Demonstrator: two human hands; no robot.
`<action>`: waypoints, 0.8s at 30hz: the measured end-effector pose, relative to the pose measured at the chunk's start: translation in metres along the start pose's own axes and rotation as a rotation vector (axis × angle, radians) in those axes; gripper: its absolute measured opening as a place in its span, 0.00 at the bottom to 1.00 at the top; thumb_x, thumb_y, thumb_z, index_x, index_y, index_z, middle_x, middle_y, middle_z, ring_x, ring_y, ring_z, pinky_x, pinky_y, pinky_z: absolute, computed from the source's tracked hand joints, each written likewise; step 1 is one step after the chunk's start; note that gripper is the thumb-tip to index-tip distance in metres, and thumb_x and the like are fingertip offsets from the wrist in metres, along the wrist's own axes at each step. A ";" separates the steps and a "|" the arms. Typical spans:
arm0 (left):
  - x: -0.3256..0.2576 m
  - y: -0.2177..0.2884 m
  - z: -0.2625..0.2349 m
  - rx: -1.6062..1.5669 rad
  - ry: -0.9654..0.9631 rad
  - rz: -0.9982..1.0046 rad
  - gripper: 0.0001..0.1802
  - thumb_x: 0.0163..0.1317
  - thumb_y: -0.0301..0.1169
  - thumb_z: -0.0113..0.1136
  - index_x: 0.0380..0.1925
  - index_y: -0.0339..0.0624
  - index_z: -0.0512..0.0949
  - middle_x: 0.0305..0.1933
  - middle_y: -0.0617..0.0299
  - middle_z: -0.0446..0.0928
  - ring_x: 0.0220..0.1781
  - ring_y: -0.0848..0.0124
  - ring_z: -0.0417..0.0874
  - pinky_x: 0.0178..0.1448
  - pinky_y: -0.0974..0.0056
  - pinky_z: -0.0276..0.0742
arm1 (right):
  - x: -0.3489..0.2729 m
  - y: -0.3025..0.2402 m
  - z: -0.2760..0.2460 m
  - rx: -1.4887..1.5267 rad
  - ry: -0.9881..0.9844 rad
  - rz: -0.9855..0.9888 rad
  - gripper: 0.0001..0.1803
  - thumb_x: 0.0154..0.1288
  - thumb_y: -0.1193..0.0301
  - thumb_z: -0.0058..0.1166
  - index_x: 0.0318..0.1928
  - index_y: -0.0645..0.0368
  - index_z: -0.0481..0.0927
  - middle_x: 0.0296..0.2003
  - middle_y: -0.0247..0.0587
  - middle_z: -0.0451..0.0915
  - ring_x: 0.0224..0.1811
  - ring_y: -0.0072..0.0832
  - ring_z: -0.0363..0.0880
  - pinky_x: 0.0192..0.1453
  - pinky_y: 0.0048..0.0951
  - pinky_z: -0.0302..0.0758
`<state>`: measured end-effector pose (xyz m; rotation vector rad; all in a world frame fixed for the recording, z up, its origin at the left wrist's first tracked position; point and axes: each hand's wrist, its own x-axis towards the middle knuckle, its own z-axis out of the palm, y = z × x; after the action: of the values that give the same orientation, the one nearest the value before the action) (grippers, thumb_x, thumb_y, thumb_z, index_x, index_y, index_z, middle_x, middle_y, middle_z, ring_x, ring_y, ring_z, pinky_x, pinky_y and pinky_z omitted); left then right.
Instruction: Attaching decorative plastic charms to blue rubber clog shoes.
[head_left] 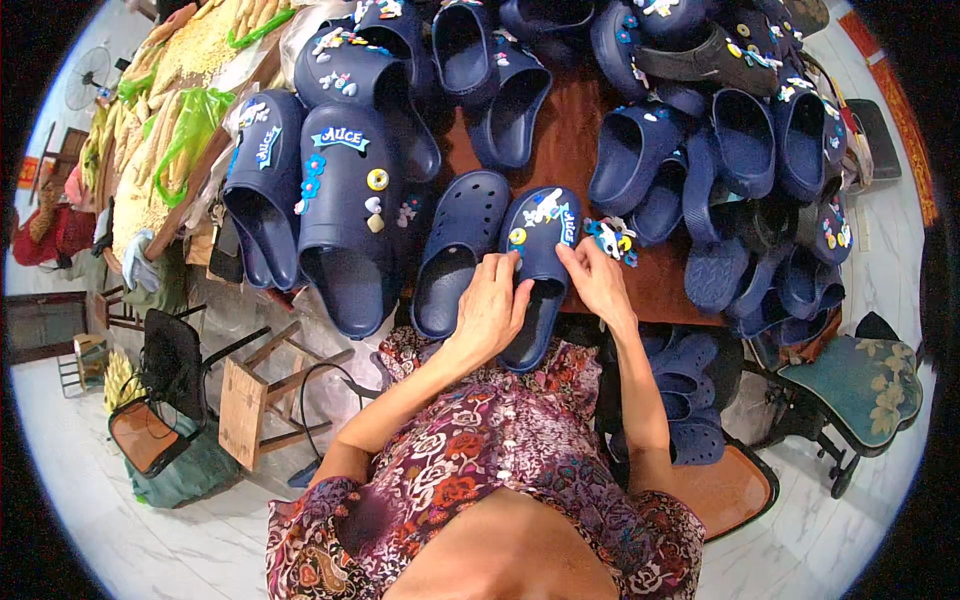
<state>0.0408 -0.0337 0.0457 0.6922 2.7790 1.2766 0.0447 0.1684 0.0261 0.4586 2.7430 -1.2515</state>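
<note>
A navy clog [540, 230] with charms on its top stands at the table's near edge, its opening toward me. My left hand [495, 305] grips its left side, fingertips near a round yellow-and-white charm [518, 236]. On the other side, my right hand [597, 280] closes on the clog's edge, the thumb by a blue ribbon-shaped charm [567, 224]. What lies under the right fingers is hidden. A small heap of loose charms [610, 238] sits just beyond that hand. Left of the held clog, a plain navy clog [460, 240] with holes carries no charms.
Decorated navy clogs [345, 200] crowd the brown table [575, 110] on the left, with more clogs [745, 145] piled at right. Plain clogs [690, 390] lie below the edge. A wooden stool [245, 410] and a green-seated chair [850, 385] flank me. Bagged goods [190, 140] fill the far left.
</note>
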 end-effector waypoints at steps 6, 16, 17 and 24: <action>0.004 0.003 -0.002 -0.029 -0.048 -0.031 0.21 0.65 0.30 0.59 0.55 0.32 0.71 0.51 0.44 0.73 0.52 0.47 0.78 0.53 0.51 0.76 | -0.004 0.005 -0.004 -0.181 -0.016 -0.219 0.12 0.78 0.64 0.41 0.41 0.61 0.69 0.27 0.60 0.78 0.35 0.60 0.78 0.36 0.55 0.70; 0.002 0.003 0.009 -0.008 0.000 0.000 0.22 0.65 0.29 0.59 0.57 0.31 0.70 0.52 0.42 0.71 0.53 0.46 0.74 0.57 0.50 0.72 | -0.010 0.023 0.012 -0.233 0.166 -0.271 0.14 0.79 0.63 0.36 0.41 0.61 0.70 0.24 0.56 0.77 0.28 0.55 0.80 0.32 0.50 0.74; 0.001 0.003 0.010 0.007 0.011 -0.020 0.23 0.65 0.29 0.59 0.57 0.31 0.69 0.52 0.42 0.71 0.53 0.47 0.73 0.58 0.50 0.72 | -0.011 0.024 0.013 0.039 0.069 -0.090 0.16 0.80 0.62 0.36 0.42 0.62 0.71 0.24 0.52 0.79 0.27 0.47 0.81 0.31 0.45 0.77; -0.004 -0.001 0.011 -0.041 -0.038 0.012 0.28 0.64 0.28 0.58 0.64 0.32 0.66 0.56 0.41 0.70 0.54 0.46 0.73 0.60 0.50 0.71 | -0.014 0.044 0.009 0.123 0.199 0.027 0.15 0.79 0.63 0.39 0.45 0.60 0.75 0.26 0.50 0.80 0.27 0.41 0.82 0.31 0.40 0.77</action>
<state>0.0461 -0.0280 0.0368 0.7236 2.7152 1.3037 0.0714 0.1858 -0.0087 0.6627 2.8176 -1.4474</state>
